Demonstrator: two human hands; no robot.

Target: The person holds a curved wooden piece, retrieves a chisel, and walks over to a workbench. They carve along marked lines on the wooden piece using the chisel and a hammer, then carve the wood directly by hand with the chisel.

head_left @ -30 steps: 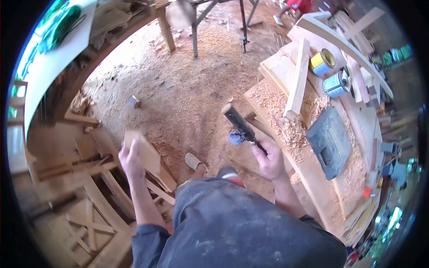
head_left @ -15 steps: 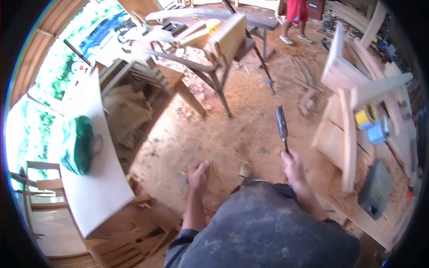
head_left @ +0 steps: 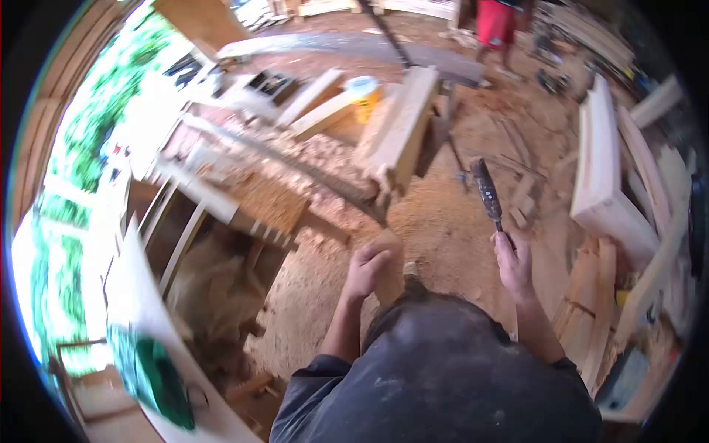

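Note:
My right hand (head_left: 514, 260) is closed around the thin shaft of a long dark tool (head_left: 487, 193) with pale specks. The tool points up and away from me; its exact kind is unclear. My left hand (head_left: 368, 270) is closed, thumb on top, in front of my body. A pale wooden piece (head_left: 391, 260) stands right beside that hand, blurred. Whether the fingers grip it or only pass in front of it I cannot tell. Just beyond lies the end of a trestle bar (head_left: 362, 201) near a thick squared timber (head_left: 405, 133).
A yellow-and-white tub (head_left: 363, 100) stands among boards on the shaving-covered trestle. To my left is a white board (head_left: 136, 284) with a green bag (head_left: 155, 376). Wooden parts, including a pale frame (head_left: 602, 159), stand right. A person in red shorts (head_left: 495, 23) stands at the back.
My view has moved forward, so the trestle and timber are nearer. My left hand has risen to the right, beside the pale wooden piece. The right hand still holds the dark tool.

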